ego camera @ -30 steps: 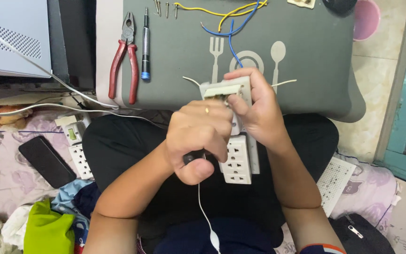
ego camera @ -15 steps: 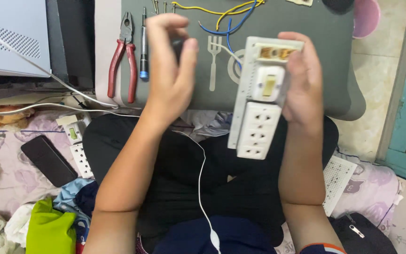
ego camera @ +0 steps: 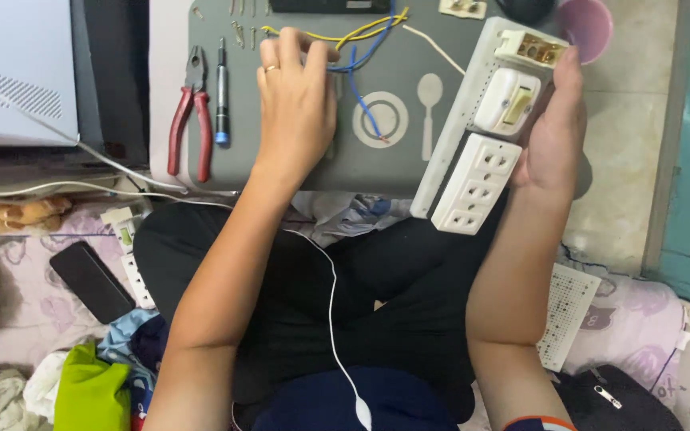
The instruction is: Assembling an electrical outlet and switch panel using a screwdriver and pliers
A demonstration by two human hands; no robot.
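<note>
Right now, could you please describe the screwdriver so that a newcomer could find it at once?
Start at the grey placemat printed with cutlery shapes, in front of the person's knees. Near its left edge lie red-handled pliers; immediately right of them, beside the left hand, lies the slim dark screwdriver. Its blue band and straight single shaft set it apart.

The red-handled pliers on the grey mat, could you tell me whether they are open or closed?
Open a little: the pliers lie flat on the grey mat, their two red handles spread apart toward the near end. Neither hand touches them.

I see a grey mat [ego camera: 297, 172] carrying red-handled pliers [ego camera: 189, 120] and a screwdriver [ego camera: 221, 92] far left, with yellow and blue wires [ego camera: 361, 36] farther right.
</note>
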